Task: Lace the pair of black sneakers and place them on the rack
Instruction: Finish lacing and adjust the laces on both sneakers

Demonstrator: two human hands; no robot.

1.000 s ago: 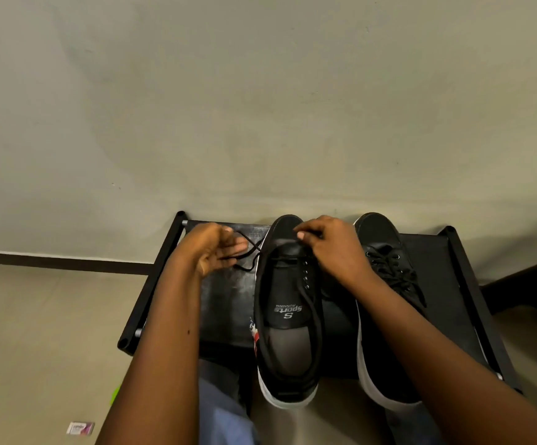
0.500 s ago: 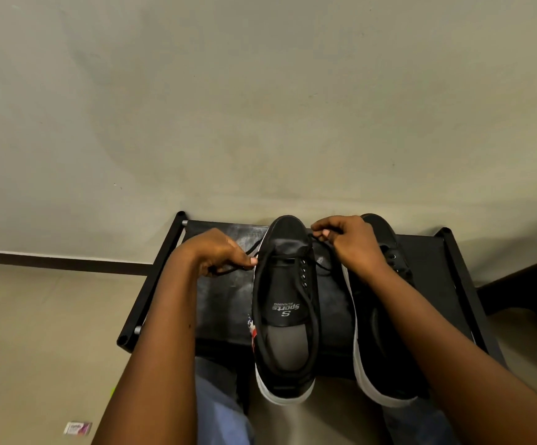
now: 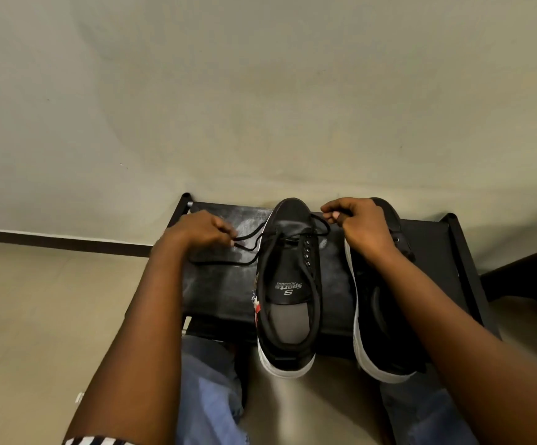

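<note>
Two black sneakers with white soles stand side by side on the black rack (image 3: 219, 284), toes toward the wall. The left sneaker (image 3: 288, 284) is in the middle, its tongue open and only its front eyelets threaded. A black lace (image 3: 248, 239) runs out of it to both sides. My left hand (image 3: 203, 231) pinches the lace's left end over the rack top. My right hand (image 3: 357, 221) pinches the right end beside the toe. The right sneaker (image 3: 386, 332) lies under my right forearm, mostly hidden.
The rack stands against a plain wall (image 3: 260, 91), with a raised post at each back corner (image 3: 450, 216). A tiled floor (image 3: 36, 316) spreads to the left. My knees in blue jeans (image 3: 209, 390) are just in front of the rack.
My hands have moved apart, drawing the lace out to both sides of the left sneaker. My right hand has shifted right over the right sneaker's toe.
</note>
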